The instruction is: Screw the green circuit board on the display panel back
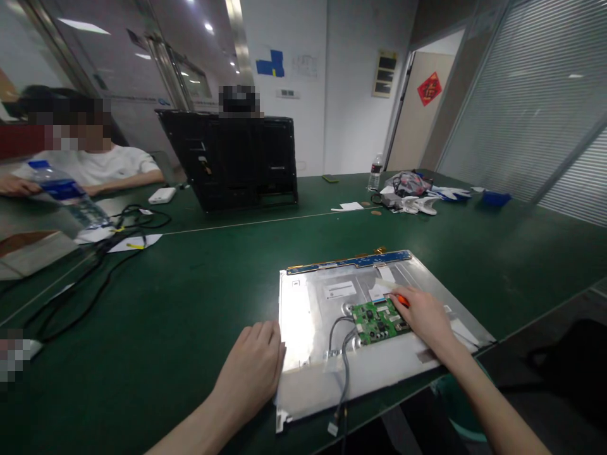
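Observation:
A silver display panel [310,382] lies back side up on the green table, near its front edge. A green circuit board [377,322] sits on the panel, with grey cables [346,360] running from its left side over the near edge. My left hand [253,354] is closed, knuckles up, against the panel's left edge; its fingertips are hidden. At the board's upper right corner, my right hand [424,313] grips a tool with an orange handle [403,301]; its tip cannot be made out. A white ribbon cable [378,292] meets the board's top.
A black monitor housing [246,164] stands across the table, with a person behind it. Another person [90,164] sits at the left, near a water bottle [71,196]. Black cables [102,265] lie at left. Gloves [417,203] and a small bottle [375,172] are at the far right.

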### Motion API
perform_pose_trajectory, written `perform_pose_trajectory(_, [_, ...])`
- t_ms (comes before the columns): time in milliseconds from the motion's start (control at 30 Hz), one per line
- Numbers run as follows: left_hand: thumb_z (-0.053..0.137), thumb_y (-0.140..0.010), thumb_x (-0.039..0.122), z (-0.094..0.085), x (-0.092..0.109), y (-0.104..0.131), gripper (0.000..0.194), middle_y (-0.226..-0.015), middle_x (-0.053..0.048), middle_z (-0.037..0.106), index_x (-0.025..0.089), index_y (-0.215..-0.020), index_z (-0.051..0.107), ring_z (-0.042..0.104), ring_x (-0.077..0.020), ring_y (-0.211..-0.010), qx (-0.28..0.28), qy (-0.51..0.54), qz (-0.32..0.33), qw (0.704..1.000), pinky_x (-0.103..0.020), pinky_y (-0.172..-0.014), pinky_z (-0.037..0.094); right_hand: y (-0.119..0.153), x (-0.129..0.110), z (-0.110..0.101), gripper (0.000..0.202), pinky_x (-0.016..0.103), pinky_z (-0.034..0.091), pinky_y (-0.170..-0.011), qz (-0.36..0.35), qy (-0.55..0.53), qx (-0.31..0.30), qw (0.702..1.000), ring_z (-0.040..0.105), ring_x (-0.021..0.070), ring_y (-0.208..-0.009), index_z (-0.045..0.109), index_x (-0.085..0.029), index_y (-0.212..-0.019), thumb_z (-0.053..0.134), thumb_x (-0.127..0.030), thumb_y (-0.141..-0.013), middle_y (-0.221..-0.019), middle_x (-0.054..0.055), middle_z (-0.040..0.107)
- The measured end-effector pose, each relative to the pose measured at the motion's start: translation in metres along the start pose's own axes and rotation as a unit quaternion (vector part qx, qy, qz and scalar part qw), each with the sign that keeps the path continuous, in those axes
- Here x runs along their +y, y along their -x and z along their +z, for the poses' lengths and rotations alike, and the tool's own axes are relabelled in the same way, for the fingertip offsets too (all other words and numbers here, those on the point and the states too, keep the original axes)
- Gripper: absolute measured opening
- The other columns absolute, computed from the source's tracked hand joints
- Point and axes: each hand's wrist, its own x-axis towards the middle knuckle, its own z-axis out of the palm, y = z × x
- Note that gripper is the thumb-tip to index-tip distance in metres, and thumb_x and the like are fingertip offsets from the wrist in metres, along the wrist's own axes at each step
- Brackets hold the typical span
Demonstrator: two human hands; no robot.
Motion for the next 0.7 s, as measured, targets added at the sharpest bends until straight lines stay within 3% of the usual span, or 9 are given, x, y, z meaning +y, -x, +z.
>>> perform_pose_trajectory(167, [0.039,-0.086,0.005,-0.006,0.016,-0.012,0.034,-0.092,-0.017,0.064,0.010,-0.088,0.073,0.057,-0.0304,-0.084,-0.011,-0.022,0.048,0.999,-0.043,-0.074,0.043,0.000,0.015,-0.006,0.029,0.029,0.043,-0.064,-0.011,0.021,-0.011,1.000,0.065,0.0211,-0.081,0.068,-0.023,-0.098,0.041,-0.032,-0.094,-0.099,0.007,0.070])
perform_pose_trajectory(467, [0.046,-0.084,0.008,-0.013,0.034,-0.024,0.027,-0.084,-0.018,0.063,0.010,-0.083,0.073,0.055,-0.0305,-0.082,-0.035,0.005,0.051,0.998,-0.042,-0.073,0.040,-0.006,0.030,-0.016,0.025,0.029,0.044,-0.068,-0.059,0.027,-0.047,0.997,0.063,0.0189,-0.079,0.063,-0.020,-0.098,0.040,-0.025,-0.093,-0.100,0.007,0.068])
perform_pose_trajectory(700, [0.050,-0.086,0.011,-0.011,0.049,-0.040,0.023,-0.083,-0.017,0.063,0.010,-0.084,0.072,0.054,-0.0295,-0.085,-0.025,0.031,0.050,0.998,-0.041,-0.074,0.037,-0.011,0.047,-0.011,0.028,0.032,0.042,-0.061,-0.005,0.045,-0.034,0.998,0.064,0.0248,-0.072,0.059,-0.017,-0.089,0.036,-0.033,-0.094,-0.083,0.011,0.069])
